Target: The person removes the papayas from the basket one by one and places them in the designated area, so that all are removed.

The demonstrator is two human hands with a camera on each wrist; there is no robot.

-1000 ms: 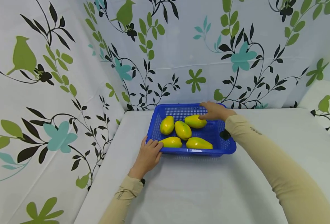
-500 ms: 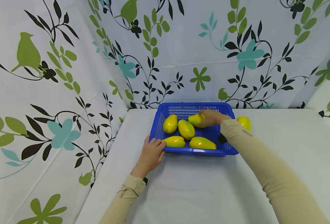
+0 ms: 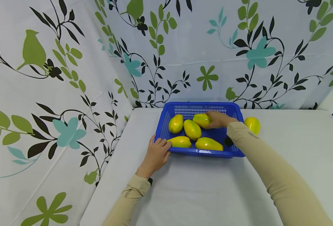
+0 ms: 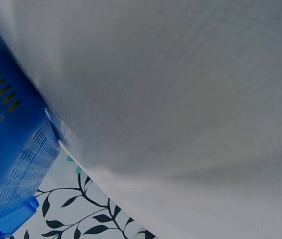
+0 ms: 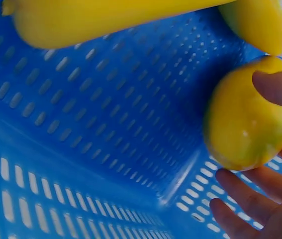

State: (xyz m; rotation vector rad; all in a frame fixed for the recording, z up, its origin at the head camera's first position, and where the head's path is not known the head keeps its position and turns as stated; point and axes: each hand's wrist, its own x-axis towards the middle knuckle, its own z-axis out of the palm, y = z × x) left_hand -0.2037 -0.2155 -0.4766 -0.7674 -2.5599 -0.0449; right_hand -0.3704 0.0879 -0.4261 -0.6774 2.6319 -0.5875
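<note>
A blue perforated plastic basket (image 3: 196, 152) holds several glossy yellow-green mangoes. My left hand (image 3: 155, 156) grips its rim at the front left corner, fingers curled over the edge. The left wrist view shows only the basket's outer wall (image 4: 12, 134), not the hand. Inside the basket at the back, my right hand (image 3: 219, 120) holds a mango (image 3: 201, 120). In the right wrist view the thumb (image 5: 278, 89) lies on one side of that mango (image 5: 247, 119), and the fingertips reach its other side.
One mango (image 3: 252, 125) lies outside the basket on its right, partly behind the right sleeve (image 3: 256, 147). The basket stands on a white-covered table (image 3: 189, 191). Leaf-patterned curtains (image 3: 180, 56) rise behind and to the left.
My right hand has lowered from above the back mango and closed around it. The mango outside the basket has come into view beside the sleeve. My left hand stays on the rim.
</note>
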